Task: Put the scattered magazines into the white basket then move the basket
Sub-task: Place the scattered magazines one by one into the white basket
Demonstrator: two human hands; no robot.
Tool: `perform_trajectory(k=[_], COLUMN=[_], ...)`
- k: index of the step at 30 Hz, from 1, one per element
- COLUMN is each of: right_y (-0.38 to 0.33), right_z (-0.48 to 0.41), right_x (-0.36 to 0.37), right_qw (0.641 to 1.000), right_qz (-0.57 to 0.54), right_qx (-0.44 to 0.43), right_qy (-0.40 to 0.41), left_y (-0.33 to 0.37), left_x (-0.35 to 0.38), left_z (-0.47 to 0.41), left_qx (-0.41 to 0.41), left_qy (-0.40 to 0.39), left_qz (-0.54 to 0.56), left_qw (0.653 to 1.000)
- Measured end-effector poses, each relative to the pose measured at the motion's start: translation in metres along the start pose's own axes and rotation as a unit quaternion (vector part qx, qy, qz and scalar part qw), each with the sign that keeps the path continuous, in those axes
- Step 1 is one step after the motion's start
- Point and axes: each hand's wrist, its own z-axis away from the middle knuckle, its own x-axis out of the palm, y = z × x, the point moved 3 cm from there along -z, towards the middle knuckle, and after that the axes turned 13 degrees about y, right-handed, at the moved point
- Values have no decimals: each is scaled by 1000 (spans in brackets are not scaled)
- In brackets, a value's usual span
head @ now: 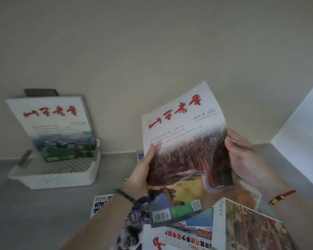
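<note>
I hold a magazine (186, 150) with red calligraphy and an autumn forest cover up in the air, right of centre. My left hand (143, 172) grips its left edge and my right hand (242, 156) grips its right edge. The white perforated basket (61, 177) stands on the grey floor at the left by the wall. A similar magazine (52, 123) with a green landscape cover stands upright in the basket, leaning back against the wall. More magazines (197, 231) lie scattered on the floor below my hands.
A beige wall (152, 51) rises behind everything. A white panel (304, 127) juts in at the right. Another magazine (100, 204) lies under my left forearm, and a dark flat object (41, 92) sticks up behind the basket's magazine.
</note>
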Motion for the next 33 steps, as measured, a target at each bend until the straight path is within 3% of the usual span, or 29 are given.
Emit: perform_trajectory(k=[4, 6, 8, 15, 19, 23, 33], right_y=[32, 48, 63, 79, 88, 108, 192], right_z=[0, 1, -2, -38, -64, -91, -123], right_x=[51, 86, 128, 287, 347, 369, 351], right_qw=[988, 964, 947, 914, 910, 914, 903], right_qz=[134, 261, 317, 364, 348, 336, 377], right_qx=[13, -16, -46, -167, -202, -174, -86], right_qy=[69, 40, 35, 67, 101, 146, 189], left_y=[43, 63, 87, 203, 264, 291, 255], left_x=[-72, -105, -140, -249, -291, -318, -349], left_z=[23, 39, 56, 83, 77, 48, -44], left_qx=[104, 138, 172, 278, 320, 360, 324], left_qy=[98, 117, 130, 206, 244, 294, 349], left_qz=[8, -35, -96, -311, -314, -267, -249], left_qw=[990, 983, 972, 885, 860, 844, 843])
